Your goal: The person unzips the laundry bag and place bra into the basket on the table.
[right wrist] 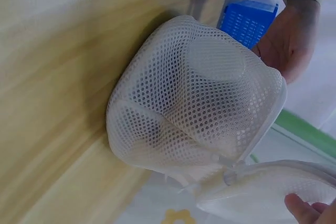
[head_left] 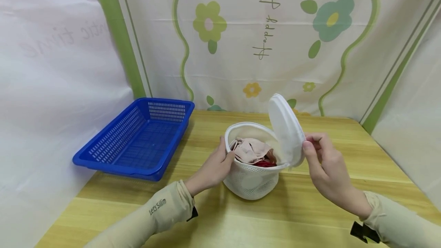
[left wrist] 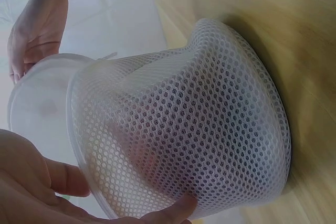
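Note:
A white mesh laundry bag (head_left: 250, 183) stands on the table with its round lid (head_left: 287, 129) raised on the right side. Inside lie folded pale pink cloth (head_left: 250, 150) and a piece of dark red cloth (head_left: 267, 162). My left hand (head_left: 215, 165) grips the bag's left rim, thumb over the edge and fingers along the outer mesh, as the left wrist view shows. With thumb and fingers my right hand (head_left: 327, 167) pinches the edge of the lid. A zipper end shows near the lid's hinge in the right wrist view.
A blue plastic basket (head_left: 155, 171) with slotted sides stands at the table's left. Behind the wooden table (head_left: 344, 202) hangs a white curtain (head_left: 234, 64) printed with flowers; more white sheeting closes off both sides.

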{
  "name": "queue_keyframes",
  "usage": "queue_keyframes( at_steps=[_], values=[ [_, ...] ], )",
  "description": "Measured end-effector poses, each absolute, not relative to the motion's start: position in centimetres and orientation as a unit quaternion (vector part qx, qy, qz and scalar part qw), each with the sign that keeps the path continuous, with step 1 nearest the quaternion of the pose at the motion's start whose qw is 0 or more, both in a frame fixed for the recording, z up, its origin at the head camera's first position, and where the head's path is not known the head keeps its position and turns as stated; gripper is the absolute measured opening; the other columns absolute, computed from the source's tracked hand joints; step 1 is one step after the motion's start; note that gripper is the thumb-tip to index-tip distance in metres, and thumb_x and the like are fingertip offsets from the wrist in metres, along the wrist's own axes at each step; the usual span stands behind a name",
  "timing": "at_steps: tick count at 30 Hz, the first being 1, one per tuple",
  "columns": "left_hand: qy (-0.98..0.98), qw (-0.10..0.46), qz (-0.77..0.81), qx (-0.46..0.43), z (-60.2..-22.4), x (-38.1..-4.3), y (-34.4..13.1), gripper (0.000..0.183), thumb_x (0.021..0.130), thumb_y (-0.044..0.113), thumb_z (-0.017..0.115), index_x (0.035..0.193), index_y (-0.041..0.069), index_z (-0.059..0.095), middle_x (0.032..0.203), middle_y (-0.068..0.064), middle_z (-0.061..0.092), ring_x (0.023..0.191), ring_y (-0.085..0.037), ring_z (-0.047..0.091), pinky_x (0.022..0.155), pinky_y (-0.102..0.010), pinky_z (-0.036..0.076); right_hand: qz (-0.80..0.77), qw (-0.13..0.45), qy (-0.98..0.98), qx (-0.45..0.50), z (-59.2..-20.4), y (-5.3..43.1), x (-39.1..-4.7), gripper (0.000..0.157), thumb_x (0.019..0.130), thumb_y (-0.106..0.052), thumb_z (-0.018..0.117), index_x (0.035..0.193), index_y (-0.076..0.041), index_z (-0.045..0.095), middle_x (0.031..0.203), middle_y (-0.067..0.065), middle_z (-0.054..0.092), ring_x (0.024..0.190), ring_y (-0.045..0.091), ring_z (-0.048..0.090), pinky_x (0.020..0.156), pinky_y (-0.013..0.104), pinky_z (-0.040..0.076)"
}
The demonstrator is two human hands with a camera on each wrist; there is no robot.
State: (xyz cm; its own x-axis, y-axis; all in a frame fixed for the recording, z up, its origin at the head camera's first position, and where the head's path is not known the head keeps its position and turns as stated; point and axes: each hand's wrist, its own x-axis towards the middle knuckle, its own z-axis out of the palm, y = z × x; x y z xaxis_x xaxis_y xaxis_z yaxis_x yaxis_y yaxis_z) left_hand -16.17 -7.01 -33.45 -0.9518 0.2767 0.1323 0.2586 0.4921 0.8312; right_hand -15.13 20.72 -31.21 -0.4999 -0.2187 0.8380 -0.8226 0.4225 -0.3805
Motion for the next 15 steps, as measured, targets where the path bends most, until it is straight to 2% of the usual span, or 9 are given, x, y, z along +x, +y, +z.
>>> queue_keyframes(
  at_steps=[3,6,8,15],
  values=[
    [0.865,0.01,0.477,0.154,-33.5,-16.2,-7.0,0.066,0.106,0.018,0.037,0.152,-0.006,-0.005,0.158,-0.023,0.006,0.145,-0.027,0.009,0.117,-0.041,0.01,0.454,0.336,-0.761,0.317,-31.3,21.2,-15.0,0.013,0.097,0.013,0.044,0.108,0.015,0.05,0.09,0.011,0.061,0.074,0.007,0.058,0.067,0.013,0.048],
    [0.868,0.01,0.471,0.158,-33.6,-16.3,-7.0,0.067,0.104,0.016,0.036,0.151,-0.007,-0.006,0.158,-0.024,0.005,0.145,-0.027,0.008,0.117,-0.039,0.01,0.517,0.298,-0.741,0.308,-31.2,21.5,-14.8,0.014,0.1,0.012,0.037,0.11,0.017,0.045,0.097,0.012,0.061,0.088,0.01,0.063,0.078,0.015,0.051],
    [0.868,0.006,0.468,0.165,-33.6,-16.3,-7.0,0.067,0.103,0.013,0.035,0.151,-0.008,-0.007,0.158,-0.026,0.004,0.145,-0.028,0.007,0.117,-0.04,0.009,0.567,0.268,-0.716,0.306,-31.1,21.6,-14.8,0.016,0.102,0.008,0.034,0.112,0.016,0.043,0.102,0.015,0.059,0.097,0.015,0.064,0.084,0.02,0.052],
    [0.867,0.017,0.468,0.169,-33.8,-16.1,-6.9,0.069,0.102,0.01,0.035,0.151,-0.006,-0.011,0.158,-0.024,-0.001,0.145,-0.025,0.004,0.117,-0.038,0.007,0.694,0.174,-0.652,0.25,-30.8,22.6,-14.6,0.018,0.107,-0.009,0.033,0.116,0.004,0.041,0.118,0.02,0.053,0.108,0.02,0.062,0.09,0.027,0.051]
  ],
)
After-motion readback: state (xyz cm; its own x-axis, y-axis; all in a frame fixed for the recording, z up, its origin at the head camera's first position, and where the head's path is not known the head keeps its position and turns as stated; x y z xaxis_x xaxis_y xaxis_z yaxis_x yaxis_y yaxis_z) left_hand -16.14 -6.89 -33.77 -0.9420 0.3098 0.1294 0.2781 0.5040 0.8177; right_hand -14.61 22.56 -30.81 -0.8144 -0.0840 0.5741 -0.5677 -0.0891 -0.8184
